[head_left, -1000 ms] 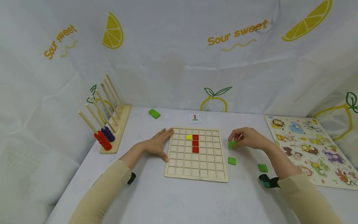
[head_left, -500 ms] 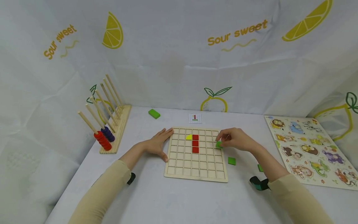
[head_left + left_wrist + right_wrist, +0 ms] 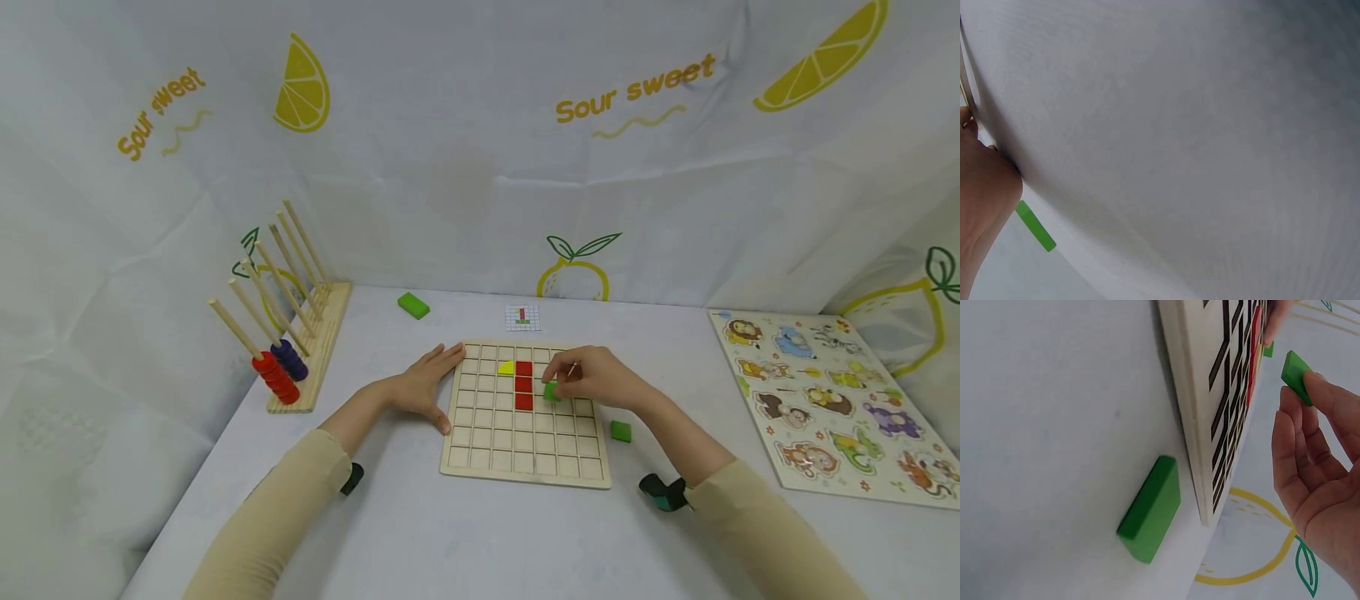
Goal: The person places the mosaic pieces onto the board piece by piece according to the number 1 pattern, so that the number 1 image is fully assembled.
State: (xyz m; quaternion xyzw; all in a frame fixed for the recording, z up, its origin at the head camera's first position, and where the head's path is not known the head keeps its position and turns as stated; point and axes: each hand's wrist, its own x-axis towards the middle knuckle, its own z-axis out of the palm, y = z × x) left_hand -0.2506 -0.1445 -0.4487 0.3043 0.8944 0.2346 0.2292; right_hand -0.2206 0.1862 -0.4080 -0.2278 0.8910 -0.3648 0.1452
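Note:
A wooden grid board (image 3: pixel 482 437) lies flat in the head view, with a column of red square tiles (image 3: pixel 523 385) and a yellow rounded tile (image 3: pixel 506 367) beside the top one. Fingers spread, my left hand (image 3: pixel 422 385) rests along the board's left edge. Over the board's right half, my right hand (image 3: pixel 600 379) pinches a green square tile (image 3: pixel 552 391) between thumb and fingers. The right wrist view shows this tile (image 3: pixel 1295 376) held tilted above the board. Another green tile (image 3: pixel 620 431) lies on the table just right of the board.
Behind the board lie a small printed grid card (image 3: pixel 522 317) and a green block (image 3: pixel 413 305). At left stands a peg rack (image 3: pixel 330 329) with red rings (image 3: pixel 276 379) and purple rings (image 3: pixel 289 359). An animal puzzle board (image 3: pixel 832 400) lies at right.
My right hand has carried the green tile leftward from the table to above the board. My right forearm now covers where another green tile lay. The left hand has stayed put.

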